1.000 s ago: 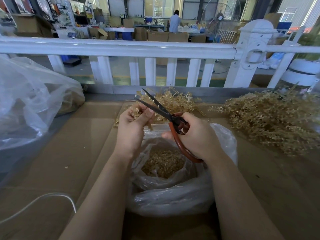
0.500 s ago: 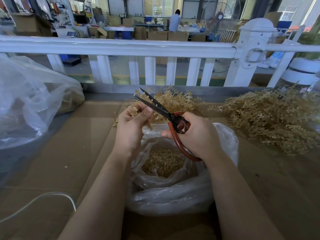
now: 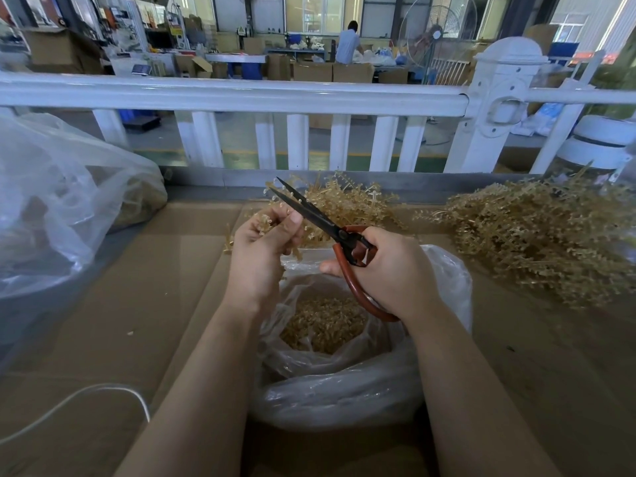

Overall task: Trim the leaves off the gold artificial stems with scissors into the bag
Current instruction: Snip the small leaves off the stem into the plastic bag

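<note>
- The left hand [image 3: 260, 251] has its fingers curled round a gold stem [image 3: 263, 223], thumb up against it, at about 11 o'clock from the bag [image 3: 344, 390].
- The right hand [image 3: 389, 273] grips the scissors [image 3: 330, 228] by their red-brown handles, fingers through the loops and thumb pointing left.
- The dark blades are slightly parted and point up toward 11 o'clock, crossing just above the left thumb; the tips stand over the sprigs beyond the left hand.
- The bag is clear plastic with its mouth open, on the surface [image 3: 137, 304] directly below both hands; cut gold leaves [image 3: 323, 327] lie heaped inside it.
- A small pile of stems [image 3: 347, 204] lies at 12 o'clock from the bag, behind the hands and partly hidden by them.
- A far larger pile of gold stems [image 3: 537, 242] spreads at 2 o'clock, well apart from the bag.
- The surface is covered with brown cardboard sheets.
- A big clear sack [image 3: 62, 208] slumps at 10 o'clock, with some gold material visible through its right side.
- A white cord [image 3: 103, 390] curves across the surface at 8 o'clock.
- A white railing [image 3: 241, 94] runs across the far edge at 12 o'clock; beyond it is a workshop floor with boxes, a standing fan [image 3: 435, 36], and a person [image 3: 348, 43] far back.
</note>
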